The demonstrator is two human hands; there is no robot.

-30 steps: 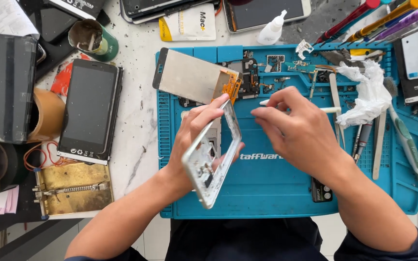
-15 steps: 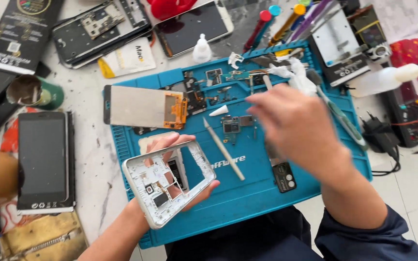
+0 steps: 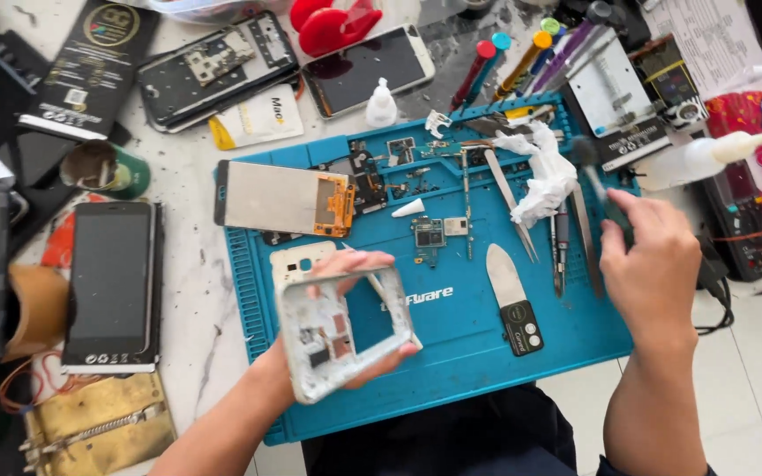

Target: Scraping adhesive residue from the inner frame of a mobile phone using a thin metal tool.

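Note:
My left hand holds a white phone mid-frame tilted above the blue work mat, its inner side facing me. My right hand is at the mat's right edge, fingers closed around the handle of a brush whose dark bristle head points away from me. A thin white stick lies on the mat, mostly hidden behind the frame. A detached screen panel with an orange flex cable lies at the mat's upper left.
Tweezers, a metal pry blade, crumpled tissue and small circuit parts lie on the mat. A dark phone lies left. Screwdrivers, more phones and a squeeze bottle line the back and right.
My right hand has moved from the middle of the mat to its right edge and closed on the brush. The left hand has tilted the frame more upright.

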